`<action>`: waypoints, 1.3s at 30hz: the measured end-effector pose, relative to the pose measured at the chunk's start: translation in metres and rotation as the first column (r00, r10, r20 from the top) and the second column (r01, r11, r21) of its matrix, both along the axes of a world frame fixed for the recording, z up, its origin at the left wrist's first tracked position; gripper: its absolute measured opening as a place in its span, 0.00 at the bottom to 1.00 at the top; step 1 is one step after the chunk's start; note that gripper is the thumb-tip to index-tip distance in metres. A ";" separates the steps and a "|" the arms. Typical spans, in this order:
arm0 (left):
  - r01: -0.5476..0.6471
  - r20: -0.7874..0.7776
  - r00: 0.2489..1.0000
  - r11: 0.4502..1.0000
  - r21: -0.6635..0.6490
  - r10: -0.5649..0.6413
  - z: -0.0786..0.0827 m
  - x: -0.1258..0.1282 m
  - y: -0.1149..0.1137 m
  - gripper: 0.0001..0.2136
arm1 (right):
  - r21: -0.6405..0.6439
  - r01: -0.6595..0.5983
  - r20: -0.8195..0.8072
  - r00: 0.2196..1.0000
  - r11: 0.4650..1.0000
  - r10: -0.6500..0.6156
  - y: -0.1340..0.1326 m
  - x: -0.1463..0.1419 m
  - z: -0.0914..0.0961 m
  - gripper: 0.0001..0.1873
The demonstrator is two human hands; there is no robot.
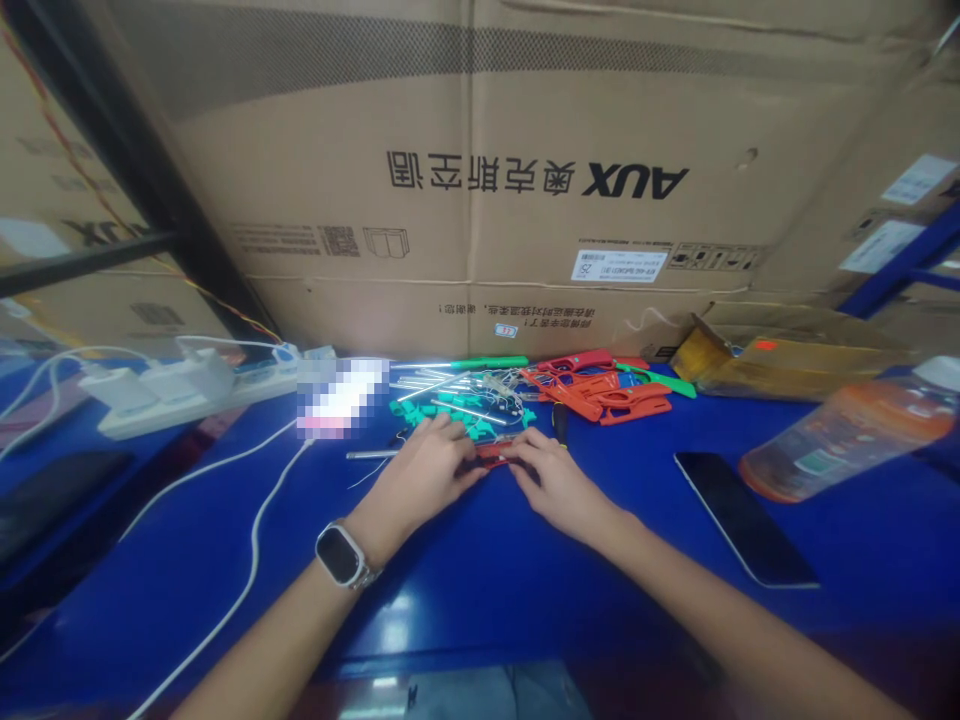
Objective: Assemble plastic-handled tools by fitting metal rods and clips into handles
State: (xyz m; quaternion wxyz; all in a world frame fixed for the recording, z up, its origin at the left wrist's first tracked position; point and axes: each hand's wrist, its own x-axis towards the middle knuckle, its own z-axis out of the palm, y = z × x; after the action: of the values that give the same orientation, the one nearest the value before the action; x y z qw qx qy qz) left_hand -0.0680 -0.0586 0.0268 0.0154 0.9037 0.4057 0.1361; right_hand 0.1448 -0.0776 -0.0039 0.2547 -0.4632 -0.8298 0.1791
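Note:
My left hand (431, 462), with a watch (341, 555) on its wrist, is closed on the left part of a red plastic handle shell (493, 456). The fingers of my right hand (553, 478) pinch the same shell at its right end. Both hands partly cover the shell, so what lies inside it is hard to make out. A thin metal tube (367, 456) sticks out to the left from behind my left hand. Just beyond my fingers lies a heap of small green plastic parts (435, 408). A black and yellow tool handle (559, 424) stands close behind my right hand.
Metal tubes (469, 408), red handle shells (634, 400) and a green handle (491, 362) lie at the back. A power strip (202, 398) with white cables is left. A phone (742, 520), an orange-tinted bottle (840, 440) and an open carton (787, 350) are right. A large cardboard sheet (337, 180) stands behind.

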 end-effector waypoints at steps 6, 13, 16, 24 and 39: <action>0.041 -0.054 0.998 0.998 -0.043 -0.043 -0.002 0.006 -0.001 0.10 | 0.011 0.015 0.003 1.000 1.000 -0.015 -0.004 -0.002 0.000 0.14; 0.033 -0.012 0.999 0.999 -0.037 -0.034 -0.004 0.000 0.002 0.09 | 0.040 0.050 -0.087 0.995 0.998 -0.046 0.020 0.011 0.020 0.15; 0.023 0.004 1.000 0.999 -0.040 -0.023 -0.002 -0.001 0.001 0.10 | 0.017 -0.051 0.153 0.987 0.999 0.048 0.043 0.017 0.029 0.11; 0.040 0.028 0.999 0.997 -0.060 -0.039 -0.006 0.001 0.002 0.09 | -0.148 -0.137 0.271 0.947 0.980 0.173 0.073 0.014 0.043 0.06; 0.065 0.057 0.996 0.996 -0.068 -0.061 -0.008 -0.001 0.005 0.09 | 0.078 -0.193 0.217 0.961 0.978 0.173 0.061 0.018 0.036 0.08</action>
State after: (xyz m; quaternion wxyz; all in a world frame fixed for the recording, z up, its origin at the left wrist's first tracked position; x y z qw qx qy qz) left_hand -0.0691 -0.0540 0.0185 0.0621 0.9110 0.3808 0.1461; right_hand 0.1625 -0.0169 0.0325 0.1708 -0.3876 -0.8990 0.1113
